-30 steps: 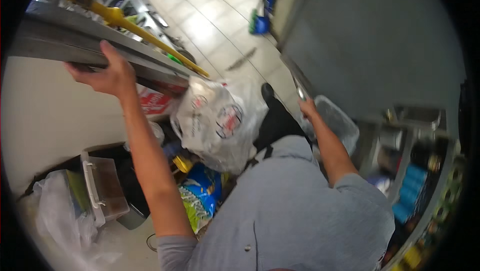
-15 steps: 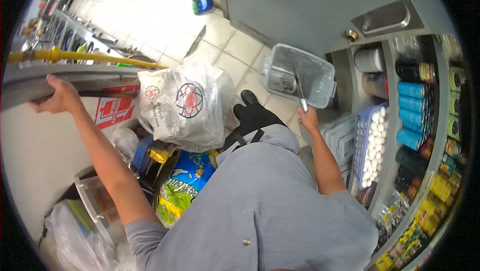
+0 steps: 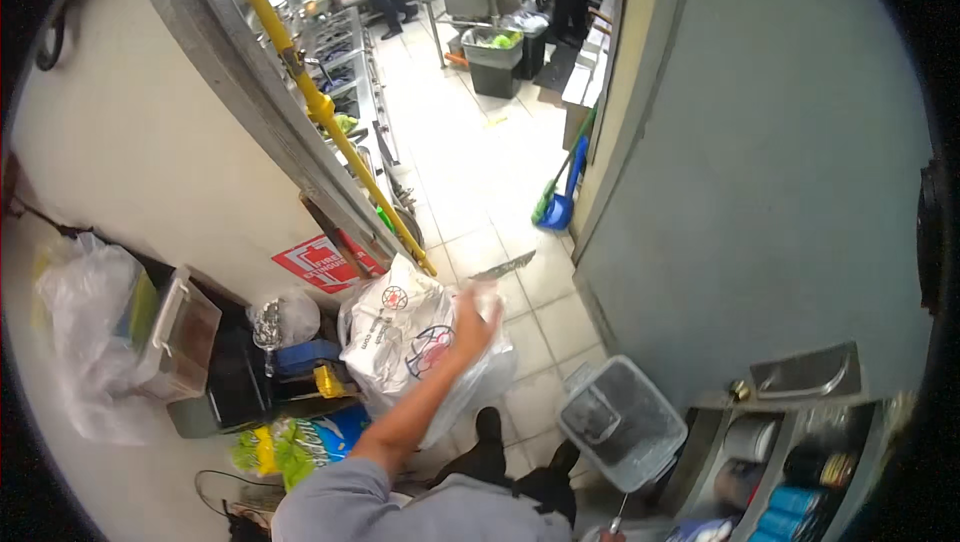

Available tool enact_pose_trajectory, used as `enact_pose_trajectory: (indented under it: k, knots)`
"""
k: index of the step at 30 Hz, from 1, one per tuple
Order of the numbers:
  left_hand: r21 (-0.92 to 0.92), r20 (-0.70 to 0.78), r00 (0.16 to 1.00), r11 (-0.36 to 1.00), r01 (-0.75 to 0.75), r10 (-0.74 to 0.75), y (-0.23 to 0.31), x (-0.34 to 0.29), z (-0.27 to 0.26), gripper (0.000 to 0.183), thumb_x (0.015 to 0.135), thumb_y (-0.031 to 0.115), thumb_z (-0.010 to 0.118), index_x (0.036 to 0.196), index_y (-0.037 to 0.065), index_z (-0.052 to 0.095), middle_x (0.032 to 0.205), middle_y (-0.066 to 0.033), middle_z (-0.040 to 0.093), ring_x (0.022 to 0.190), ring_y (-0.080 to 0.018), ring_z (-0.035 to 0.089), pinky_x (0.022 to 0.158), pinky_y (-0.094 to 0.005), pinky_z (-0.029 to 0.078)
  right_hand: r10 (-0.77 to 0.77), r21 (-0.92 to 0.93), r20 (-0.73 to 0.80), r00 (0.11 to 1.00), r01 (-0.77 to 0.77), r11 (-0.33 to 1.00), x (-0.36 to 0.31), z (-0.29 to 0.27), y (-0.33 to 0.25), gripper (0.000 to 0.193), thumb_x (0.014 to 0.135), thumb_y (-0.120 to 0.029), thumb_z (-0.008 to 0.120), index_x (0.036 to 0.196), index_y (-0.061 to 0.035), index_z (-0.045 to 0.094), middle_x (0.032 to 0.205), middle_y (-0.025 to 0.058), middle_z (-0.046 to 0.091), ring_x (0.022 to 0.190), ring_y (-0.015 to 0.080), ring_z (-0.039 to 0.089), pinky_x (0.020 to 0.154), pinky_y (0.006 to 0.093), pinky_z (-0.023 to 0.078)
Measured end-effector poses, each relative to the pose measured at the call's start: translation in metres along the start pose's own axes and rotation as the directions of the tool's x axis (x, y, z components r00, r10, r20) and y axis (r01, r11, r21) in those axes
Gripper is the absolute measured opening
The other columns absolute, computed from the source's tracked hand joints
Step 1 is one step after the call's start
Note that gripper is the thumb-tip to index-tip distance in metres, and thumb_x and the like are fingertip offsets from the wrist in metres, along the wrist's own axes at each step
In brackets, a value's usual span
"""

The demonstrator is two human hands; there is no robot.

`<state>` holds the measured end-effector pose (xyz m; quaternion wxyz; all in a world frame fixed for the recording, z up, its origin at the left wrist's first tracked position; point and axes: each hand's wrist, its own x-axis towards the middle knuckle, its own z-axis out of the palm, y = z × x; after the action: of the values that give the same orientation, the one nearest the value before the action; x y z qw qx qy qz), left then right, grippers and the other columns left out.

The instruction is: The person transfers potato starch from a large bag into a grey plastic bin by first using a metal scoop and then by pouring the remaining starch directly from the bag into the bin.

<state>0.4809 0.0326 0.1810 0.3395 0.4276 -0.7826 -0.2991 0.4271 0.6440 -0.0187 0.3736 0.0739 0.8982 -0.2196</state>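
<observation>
My left hand (image 3: 472, 330) is over the white plastic bag (image 3: 392, 342) with dark print, its fingers apart and slightly blurred. I cannot tell whether it touches the bag. Only a little of my right hand (image 3: 610, 536) shows at the bottom edge. It grips a slim metal utensil (image 3: 618, 513), mostly cut off by the picture's edge, so its exact kind is unclear. Beside that hand stands a translucent grey plastic bin (image 3: 625, 420) with a handle on its rim.
Beyond the doorway, stoves (image 3: 345, 62) and a grey trash bin (image 3: 495, 64) line a kitchen where people stand. A blue dustpan (image 3: 557, 212) leans by the grey door (image 3: 770, 162). Shelves with blue cans (image 3: 790, 512) are at right; a clear box (image 3: 180, 337) and bags lie left.
My left hand has left the grey door frame and moved right, over the bag. My view has swung up toward the doorway; my right hand and the utensil now sit at the bottom edge.
</observation>
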Motion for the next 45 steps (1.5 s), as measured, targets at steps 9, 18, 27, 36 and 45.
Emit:
enact_pose_trajectory:
  k: [9, 18, 27, 36, 45]
  knots:
    - [0.319, 0.693, 0.64, 0.938, 0.138, -0.33, -0.044, -0.238, 0.256, 0.073, 0.086, 0.047, 0.073, 0.135, -0.001, 0.049, 0.126, -0.0246, 0.06, 0.119, -0.0393, 0.058, 0.1, -0.0486, 0.047, -0.174, -0.349, 0.069, 0.982, 0.187, 0.918, 0.094, -0.093, 0.1, 0.069, 0.093, -0.062, 0.056, 0.145, -0.0168, 0.048, 0.14, 0.0237, 0.049, 0.128, 0.0312, 0.05, 0.105, 0.0378, 0.04]
    - [0.171, 0.655, 0.675, 0.937, 0.305, -0.339, -0.088, -0.306, 0.313, 0.028, 0.091, 0.024, 0.058, 0.109, 0.005, 0.068, 0.108, -0.024, 0.068, 0.1, -0.0431, 0.065, 0.087, -0.0513, 0.051, -0.331, -0.295, -0.02, 0.943, 0.311, 0.903, 0.072, -0.135, 0.071, 0.058, 0.09, -0.036, 0.069, 0.128, 0.0064, 0.058, 0.125, 0.0291, 0.061, 0.117, 0.0444, 0.058, 0.101, 0.0499, 0.043]
    - [0.585, 0.409, 0.572, 0.686, 0.433, -0.71, -0.149, -0.35, 0.236, 0.03, 0.095, 0.03, 0.062, 0.1, 0.0, 0.067, 0.098, -0.0225, 0.07, 0.095, -0.0405, 0.068, 0.083, -0.052, 0.053, -0.284, -0.17, 0.188, 0.94, 0.316, 0.934, 0.098, -0.128, 0.017, 0.031, 0.09, -0.019, 0.07, 0.114, 0.0002, 0.066, 0.095, 0.0155, 0.07, 0.084, 0.0226, 0.064, 0.079, 0.0404, 0.05]
    - [0.624, 0.29, 0.621, 0.636, 0.455, -0.728, -0.207, -0.409, 0.167, 0.054, 0.094, 0.044, 0.061, 0.108, -0.008, 0.066, 0.105, -0.0314, 0.068, 0.1, -0.0484, 0.065, 0.088, -0.0532, 0.05, -0.029, -0.358, -0.217, 0.976, -0.052, 0.932, 0.0, -0.162, -0.01, 0.055, 0.093, -0.045, 0.061, 0.115, 0.0045, 0.055, 0.101, 0.0343, 0.066, 0.1, 0.0523, 0.062, 0.085, 0.0567, 0.048]
    - [0.623, 0.463, 0.295, 0.543, 0.563, -0.836, -0.273, -0.386, 0.114, 0.065, 0.085, 0.051, 0.07, 0.111, -0.009, 0.069, 0.109, -0.0284, 0.07, 0.1, -0.0402, 0.069, 0.093, -0.0437, 0.05, -0.055, -0.314, -0.406, 0.912, -0.083, 0.946, -0.054, -0.169, 0.053, 0.055, 0.094, -0.035, 0.059, 0.122, 0.0095, 0.044, 0.114, 0.0366, 0.06, 0.106, 0.0531, 0.059, 0.092, 0.0568, 0.046]
